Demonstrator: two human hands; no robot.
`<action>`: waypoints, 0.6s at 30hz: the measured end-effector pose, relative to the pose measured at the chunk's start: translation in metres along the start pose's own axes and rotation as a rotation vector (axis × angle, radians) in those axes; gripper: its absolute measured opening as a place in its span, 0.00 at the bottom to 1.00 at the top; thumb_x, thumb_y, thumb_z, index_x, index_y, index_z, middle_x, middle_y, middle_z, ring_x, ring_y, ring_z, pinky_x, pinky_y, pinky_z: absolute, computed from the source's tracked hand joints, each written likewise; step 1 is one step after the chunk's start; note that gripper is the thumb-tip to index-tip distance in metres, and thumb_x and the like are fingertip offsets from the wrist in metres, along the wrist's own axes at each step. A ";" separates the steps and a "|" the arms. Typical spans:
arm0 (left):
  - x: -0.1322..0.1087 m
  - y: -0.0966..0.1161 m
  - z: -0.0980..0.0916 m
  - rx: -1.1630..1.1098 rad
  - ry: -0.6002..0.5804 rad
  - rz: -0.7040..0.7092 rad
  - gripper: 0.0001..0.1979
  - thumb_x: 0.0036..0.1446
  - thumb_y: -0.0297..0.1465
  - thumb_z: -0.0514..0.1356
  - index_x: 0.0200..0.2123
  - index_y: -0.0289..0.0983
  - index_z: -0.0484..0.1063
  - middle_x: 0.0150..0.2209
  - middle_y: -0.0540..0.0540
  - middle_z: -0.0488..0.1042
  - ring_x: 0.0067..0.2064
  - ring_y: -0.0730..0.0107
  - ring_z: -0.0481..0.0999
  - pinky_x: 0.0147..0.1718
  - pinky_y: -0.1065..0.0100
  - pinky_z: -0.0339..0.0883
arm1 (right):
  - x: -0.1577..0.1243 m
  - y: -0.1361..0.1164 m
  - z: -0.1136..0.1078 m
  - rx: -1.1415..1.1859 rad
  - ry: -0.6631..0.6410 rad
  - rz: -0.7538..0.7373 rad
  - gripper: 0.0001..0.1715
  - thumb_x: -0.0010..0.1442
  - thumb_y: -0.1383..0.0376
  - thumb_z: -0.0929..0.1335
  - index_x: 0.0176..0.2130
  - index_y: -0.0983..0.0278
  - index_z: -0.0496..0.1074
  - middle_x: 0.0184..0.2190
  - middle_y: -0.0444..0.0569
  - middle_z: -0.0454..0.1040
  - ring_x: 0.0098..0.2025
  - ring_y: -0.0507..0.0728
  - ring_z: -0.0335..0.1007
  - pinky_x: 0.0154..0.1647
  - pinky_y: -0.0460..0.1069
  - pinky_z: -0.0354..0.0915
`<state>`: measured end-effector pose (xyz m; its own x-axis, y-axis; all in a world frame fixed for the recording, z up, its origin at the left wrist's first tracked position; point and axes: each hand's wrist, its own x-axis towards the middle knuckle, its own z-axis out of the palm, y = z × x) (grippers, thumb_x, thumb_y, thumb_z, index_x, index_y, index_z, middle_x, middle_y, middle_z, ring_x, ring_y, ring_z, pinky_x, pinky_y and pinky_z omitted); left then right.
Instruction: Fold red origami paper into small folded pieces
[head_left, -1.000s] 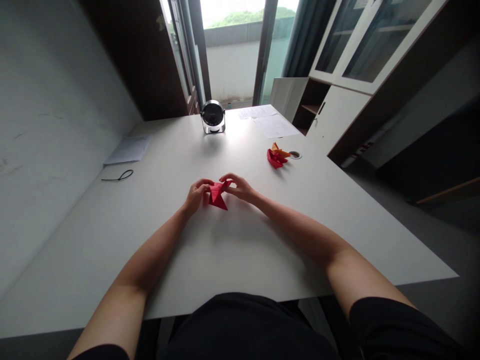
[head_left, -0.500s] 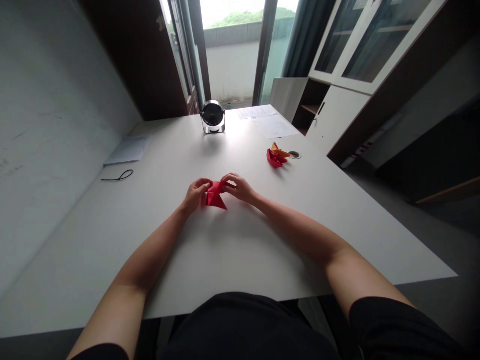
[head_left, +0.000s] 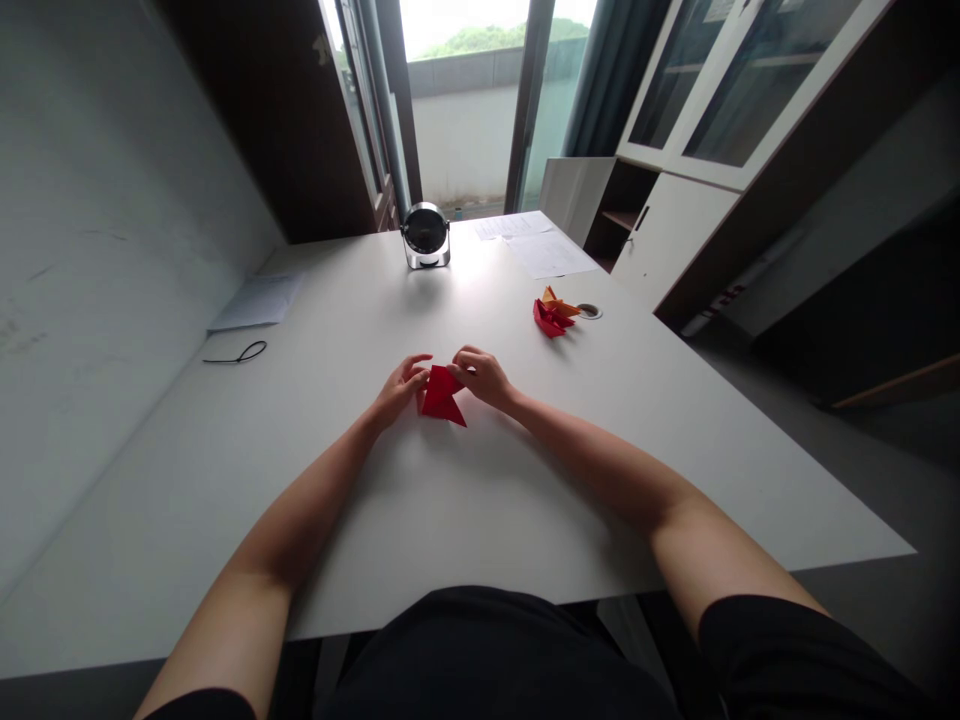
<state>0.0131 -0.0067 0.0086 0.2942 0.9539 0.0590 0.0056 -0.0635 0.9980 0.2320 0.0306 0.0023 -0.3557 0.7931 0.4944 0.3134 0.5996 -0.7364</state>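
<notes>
A folded piece of red paper [head_left: 442, 395] is held just above the white table [head_left: 450, 520], with a pointed flap toward the lower right. My right hand [head_left: 482, 376] pinches its upper right corner between thumb and fingers. At its left edge is my left hand [head_left: 401, 388], thumb near the paper and index finger stretched out above it; the fingers are apart. Whether the left fingertips behind the paper touch it is hard to see.
Red folded paper [head_left: 553, 319] and orange folded paper [head_left: 559, 302] lie at the right, beside a round table hole [head_left: 590, 311]. A small round fan-like device [head_left: 426, 235] stands at the back. Papers [head_left: 551, 254], a sheet [head_left: 259, 300] and a black loop [head_left: 244, 354] lie around.
The red paper has shifted slightly right and turned, showing a flatter face. My left fingers have loosened from its left side; my right hand has moved slightly right with the paper.
</notes>
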 end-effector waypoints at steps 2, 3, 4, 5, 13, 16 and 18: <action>0.000 0.000 0.002 -0.013 -0.012 -0.012 0.34 0.57 0.45 0.64 0.62 0.40 0.62 0.44 0.42 0.77 0.40 0.64 0.78 0.38 0.67 0.71 | 0.001 -0.001 -0.002 -0.007 0.052 0.004 0.22 0.64 0.54 0.65 0.24 0.63 0.63 0.34 0.48 0.71 0.30 0.50 0.62 0.33 0.48 0.59; 0.000 0.000 0.003 -0.011 -0.023 -0.016 0.35 0.56 0.44 0.65 0.63 0.40 0.61 0.46 0.41 0.77 0.41 0.63 0.78 0.38 0.66 0.71 | 0.001 -0.002 -0.003 -0.007 0.068 0.004 0.22 0.64 0.54 0.65 0.24 0.63 0.62 0.34 0.48 0.71 0.30 0.51 0.62 0.33 0.48 0.60; -0.001 -0.001 0.004 -0.003 -0.038 -0.017 0.37 0.55 0.43 0.67 0.64 0.41 0.60 0.46 0.40 0.77 0.42 0.62 0.78 0.39 0.65 0.72 | 0.001 -0.003 -0.003 -0.005 0.075 0.005 0.23 0.64 0.53 0.65 0.24 0.63 0.62 0.35 0.49 0.72 0.31 0.51 0.62 0.34 0.48 0.60; -0.001 -0.002 0.005 0.011 -0.052 -0.013 0.38 0.54 0.42 0.68 0.65 0.42 0.59 0.46 0.40 0.77 0.43 0.61 0.78 0.39 0.64 0.72 | 0.002 -0.004 -0.004 -0.001 0.078 0.007 0.23 0.64 0.53 0.65 0.24 0.63 0.62 0.35 0.49 0.72 0.31 0.51 0.63 0.34 0.48 0.61; 0.000 -0.009 0.008 0.154 -0.039 0.096 0.41 0.49 0.31 0.69 0.66 0.46 0.60 0.47 0.43 0.76 0.39 0.66 0.78 0.39 0.66 0.71 | 0.003 -0.002 -0.003 0.080 0.087 0.090 0.23 0.63 0.51 0.65 0.23 0.63 0.62 0.35 0.49 0.73 0.33 0.52 0.65 0.36 0.49 0.64; 0.000 -0.008 0.008 0.289 -0.019 0.141 0.33 0.49 0.29 0.68 0.61 0.43 0.68 0.44 0.45 0.78 0.37 0.65 0.77 0.38 0.66 0.69 | 0.005 0.003 -0.002 0.146 0.082 0.145 0.24 0.62 0.51 0.65 0.23 0.63 0.63 0.33 0.48 0.72 0.31 0.52 0.65 0.35 0.49 0.64; 0.000 -0.008 0.009 0.389 0.003 0.175 0.23 0.50 0.29 0.66 0.52 0.40 0.76 0.39 0.47 0.79 0.35 0.65 0.75 0.36 0.66 0.68 | 0.005 0.005 -0.001 0.173 0.073 0.179 0.24 0.62 0.49 0.65 0.24 0.63 0.64 0.32 0.47 0.71 0.31 0.52 0.65 0.34 0.48 0.64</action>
<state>0.0213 -0.0088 0.0006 0.3202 0.9196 0.2274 0.3161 -0.3300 0.8895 0.2329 0.0380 0.0013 -0.2421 0.8942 0.3766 0.2076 0.4270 -0.8801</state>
